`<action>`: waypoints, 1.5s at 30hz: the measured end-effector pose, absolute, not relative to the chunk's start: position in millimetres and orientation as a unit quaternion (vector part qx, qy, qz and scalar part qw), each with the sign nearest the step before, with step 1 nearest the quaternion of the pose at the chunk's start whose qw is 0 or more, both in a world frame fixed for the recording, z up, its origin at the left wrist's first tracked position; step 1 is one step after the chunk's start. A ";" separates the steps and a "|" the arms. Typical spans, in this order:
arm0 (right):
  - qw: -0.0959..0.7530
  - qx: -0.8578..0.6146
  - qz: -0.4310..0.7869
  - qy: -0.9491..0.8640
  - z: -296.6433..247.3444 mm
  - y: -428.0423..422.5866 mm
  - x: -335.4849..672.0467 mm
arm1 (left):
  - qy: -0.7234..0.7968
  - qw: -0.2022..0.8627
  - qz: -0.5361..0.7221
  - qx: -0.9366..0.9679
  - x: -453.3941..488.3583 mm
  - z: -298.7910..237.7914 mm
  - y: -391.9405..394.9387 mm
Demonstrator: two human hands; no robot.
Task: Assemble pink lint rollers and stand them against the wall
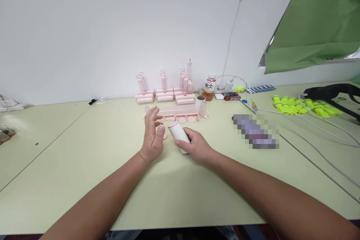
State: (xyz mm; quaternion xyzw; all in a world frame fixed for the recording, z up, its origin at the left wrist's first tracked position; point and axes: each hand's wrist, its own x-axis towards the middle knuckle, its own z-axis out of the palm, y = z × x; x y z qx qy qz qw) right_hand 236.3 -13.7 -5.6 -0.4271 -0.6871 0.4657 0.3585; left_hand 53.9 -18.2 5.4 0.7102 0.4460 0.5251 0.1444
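Note:
My right hand (pixel 198 145) is wrapped round a white roll (pixel 177 132), a short cylinder with a thin pinkish rim at its upper end, tilted up to the left. To the left of the roll, my left hand (pixel 153 138) is raised with fingers apart and nothing in it. Just behind it a small pale pink piece (pixel 165 133) is partly hidden. Beyond both hands lies an open pink case (pixel 188 118) with round parts inside. Behind that stand several pink holders with white rolls (pixel 185 101) and upright pink handles (pixel 163 81), some ending in heart-shaped loops.
At the back stand a drink bottle (pixel 209 88) and a cardboard tube (pixel 200 98). To the right lie a blurred phone-like object (pixel 255 131), white cables (pixel 303 120), bright yellow pieces (pixel 298 105) and a black tool-like object (pixel 334 92). A small black item (pixel 92 102) lies at the back left.

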 end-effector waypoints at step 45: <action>0.553 -0.397 0.655 -0.327 4.5 0.2 239.5 | 0.491 0.395 0.513 0.583 63.7 -1.4 -8.3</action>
